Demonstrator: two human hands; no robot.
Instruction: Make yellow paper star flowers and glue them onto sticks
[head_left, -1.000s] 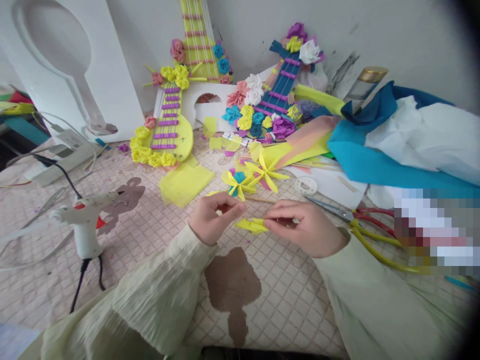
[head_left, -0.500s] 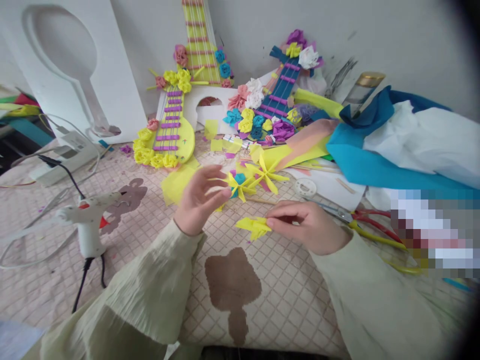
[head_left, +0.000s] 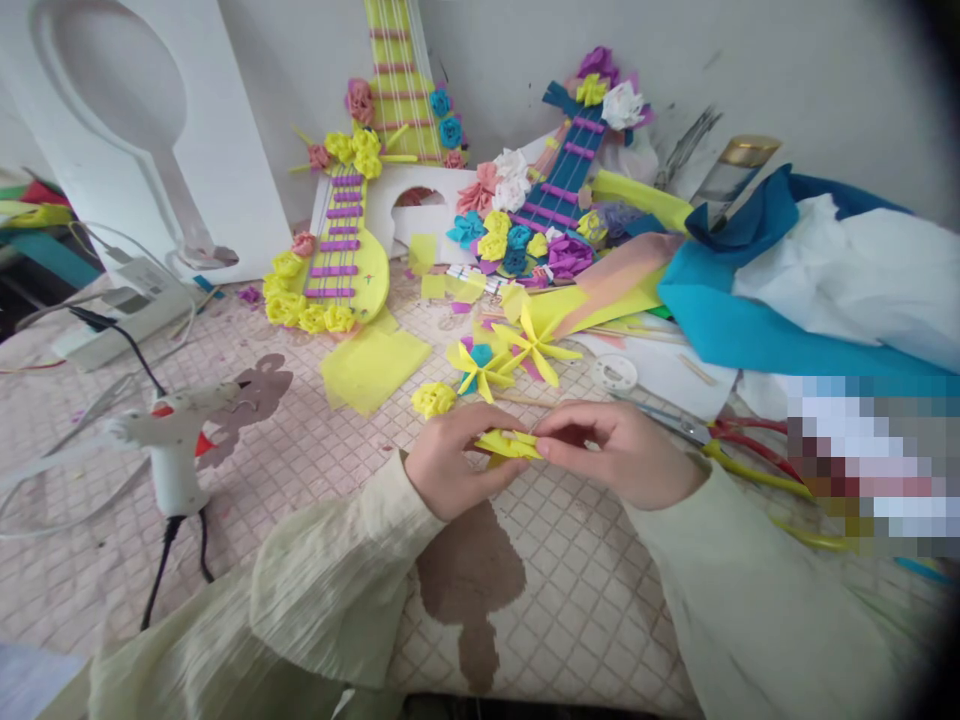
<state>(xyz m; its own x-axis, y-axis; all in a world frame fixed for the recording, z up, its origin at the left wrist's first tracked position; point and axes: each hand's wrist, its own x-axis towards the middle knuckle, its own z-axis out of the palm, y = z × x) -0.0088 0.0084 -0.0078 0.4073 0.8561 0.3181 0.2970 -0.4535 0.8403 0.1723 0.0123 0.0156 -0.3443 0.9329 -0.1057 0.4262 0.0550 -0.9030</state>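
A small folded piece of yellow crepe paper point(head_left: 510, 444) is held between both hands above the table. My right hand point(head_left: 619, 452) pinches its right end with thumb and forefinger. My left hand point(head_left: 465, 460) closes round its left part, thumb below and fingers above, hiding some of it. Just beyond my left fingers lies a yellow crumpled paper rose point(head_left: 433, 400). Two yellow star-shaped paper flowers, one nearer point(head_left: 486, 370) and one farther point(head_left: 538, 345), lie past my hands. A square yellow paper sheet point(head_left: 375, 366) rests to their left.
A white hot glue gun point(head_left: 176, 450) stands at the left with its cord, near a power strip point(head_left: 127, 310). Flower-trimmed paper guitars, one yellow point(head_left: 367, 255) and one blue point(head_left: 566, 180), lean at the back. Scissors point(head_left: 694, 430) and blue paper point(head_left: 712, 300) are at the right.
My left hand has come down and right from beside the paper flowers and closed on the yellow crepe paper. My right hand has kept its pinch. The yellow rose is now uncovered.
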